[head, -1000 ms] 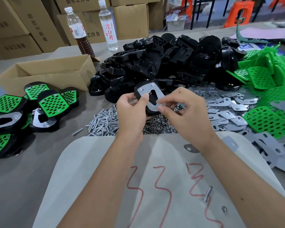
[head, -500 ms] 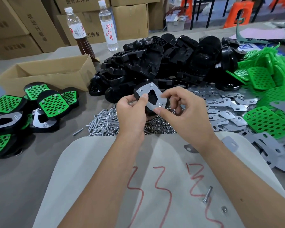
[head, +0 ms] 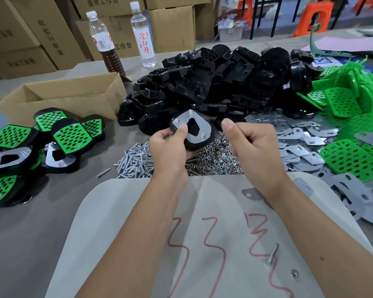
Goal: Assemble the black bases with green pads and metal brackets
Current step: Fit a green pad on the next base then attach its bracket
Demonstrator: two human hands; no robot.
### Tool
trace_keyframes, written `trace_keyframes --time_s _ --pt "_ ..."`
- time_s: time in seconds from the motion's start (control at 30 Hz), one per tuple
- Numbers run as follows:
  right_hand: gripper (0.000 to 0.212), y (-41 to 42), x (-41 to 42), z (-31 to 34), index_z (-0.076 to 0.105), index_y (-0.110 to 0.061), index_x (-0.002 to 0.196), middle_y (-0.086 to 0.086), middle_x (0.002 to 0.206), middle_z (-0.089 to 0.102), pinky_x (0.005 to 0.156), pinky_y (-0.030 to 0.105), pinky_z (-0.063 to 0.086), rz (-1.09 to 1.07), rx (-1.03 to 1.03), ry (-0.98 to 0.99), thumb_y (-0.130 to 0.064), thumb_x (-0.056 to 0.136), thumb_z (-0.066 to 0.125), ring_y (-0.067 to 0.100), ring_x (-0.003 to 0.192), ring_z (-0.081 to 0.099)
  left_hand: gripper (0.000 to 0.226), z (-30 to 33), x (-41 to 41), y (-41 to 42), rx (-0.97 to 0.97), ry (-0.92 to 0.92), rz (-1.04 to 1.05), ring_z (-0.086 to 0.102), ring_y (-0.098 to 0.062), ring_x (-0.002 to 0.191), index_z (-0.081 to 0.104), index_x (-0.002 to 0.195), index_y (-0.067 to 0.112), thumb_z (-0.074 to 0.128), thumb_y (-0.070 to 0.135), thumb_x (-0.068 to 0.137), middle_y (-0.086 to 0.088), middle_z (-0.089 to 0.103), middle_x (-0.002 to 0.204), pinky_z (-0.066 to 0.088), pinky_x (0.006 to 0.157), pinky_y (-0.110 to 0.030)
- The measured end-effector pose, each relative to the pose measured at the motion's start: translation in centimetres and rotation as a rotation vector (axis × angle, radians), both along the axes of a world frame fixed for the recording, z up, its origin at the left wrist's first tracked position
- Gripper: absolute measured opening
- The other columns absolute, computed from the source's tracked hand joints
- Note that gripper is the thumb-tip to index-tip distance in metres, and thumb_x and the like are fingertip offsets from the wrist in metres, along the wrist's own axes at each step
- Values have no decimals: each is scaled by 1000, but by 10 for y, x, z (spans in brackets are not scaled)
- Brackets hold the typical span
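My left hand [head: 170,147] grips a black base [head: 199,141] above the table, thumb pressed on the metal bracket [head: 200,123] that lies on it with bolt ends sticking up at its corners. A little to the right, my right hand [head: 252,145] is off the part, fingers curled, thumb against the forefinger, nothing visible in it. Behind lies a heap of loose black bases [head: 213,82]. Green pads [head: 353,108] are piled at the right, loose metal brackets [head: 299,138] in front of them.
Screws [head: 136,160] and nuts [head: 220,160] lie heaped under my hands. Several finished assemblies [head: 71,136] lie at the left beside an open cardboard box [head: 63,100]. Two bottles [head: 143,39] stand behind. A white board [head: 138,211] with a loose screw [head: 272,253] lies nearest me.
My right hand has let go of the bracket and drawn away to the right. My left hand has kept the base and turned it slightly, raising it a little.
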State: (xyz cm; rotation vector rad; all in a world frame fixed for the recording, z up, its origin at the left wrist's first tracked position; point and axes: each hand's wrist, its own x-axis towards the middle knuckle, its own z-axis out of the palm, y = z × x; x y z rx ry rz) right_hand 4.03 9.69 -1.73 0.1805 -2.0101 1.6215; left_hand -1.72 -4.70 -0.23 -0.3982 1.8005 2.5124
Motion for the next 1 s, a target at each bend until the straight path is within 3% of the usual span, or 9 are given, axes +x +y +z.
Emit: trace_keyframes --time_s 0.07,0.17,0.23,0.33,0.43,0.5,0.67,0.83,1.0 --pt "43 -1 1 1 62 3 69 5 54 41 53 24 29 2 14 8 -21 106 63 12 51 34 28 -1 -1 -1 -13 7 5 76 -37 103 62 124 -7 67 9 101 -23 74 115 66 78 -48" --pt "17 -8 1 3 79 -17 115 2 64 58 58 28 38 103 86 -68 -17 102 68 18 59 46 30 -2 1 1 -44 22 -1 76 -38 101 62 122 -9 68 11 101 -26 74 113 65 80 -46" --pt "21 -4 0 1 81 -7 95 -13 55 50 55 22 33 100 75 -64 -21 103 68 7 54 39 29 -3 3 3 -59 20 -12 76 -37 102 63 122 -8 68 12 101 -26 74 114 65 84 -48" --pt "49 5 -2 -3 60 5 66 -10 49 39 50 21 28 -1 -16 -31 -25 104 66 9 49 30 27 -3 5 4 -35 21 -19 77 -33 99 63 123 -6 67 10 101 -23 75 112 66 76 -47" --pt "11 1 0 -1 78 -7 92 11 67 60 55 31 37 34 14 -28 -14 99 73 23 57 44 25 -3 5 5 -98 59 8 78 -29 93 64 121 -2 69 12 100 -19 77 107 67 74 -46" --pt "13 -4 -1 0 81 -14 103 8 76 65 59 28 42 36 78 -36 -6 94 75 16 62 50 24 -3 5 5 -151 79 29 78 -27 93 64 119 3 71 15 99 -16 77 105 67 75 -48" --pt "12 -1 -5 -2 81 -13 92 2 81 66 62 22 43 -2 126 -52 -2 91 77 7 65 52 18 -3 7 6 -217 115 36 77 -24 95 64 110 12 75 16 96 -8 77 101 62 90 -53" --pt "10 -3 -5 -1 81 -15 91 -4 80 62 64 18 41 -59 253 -8 -6 91 78 10 65 52 23 -3 6 4 -206 92 26 77 -29 98 63 115 6 74 16 97 -12 76 103 64 86 -52" --pt "6 1 -5 2 71 -10 93 -2 85 56 69 42 51 -81 664 78 -14 97 71 16 78 58 22 -1 4 0 -375 173 -18 76 -30 94 63 110 11 76 19 94 -11 77 97 61 86 -58"
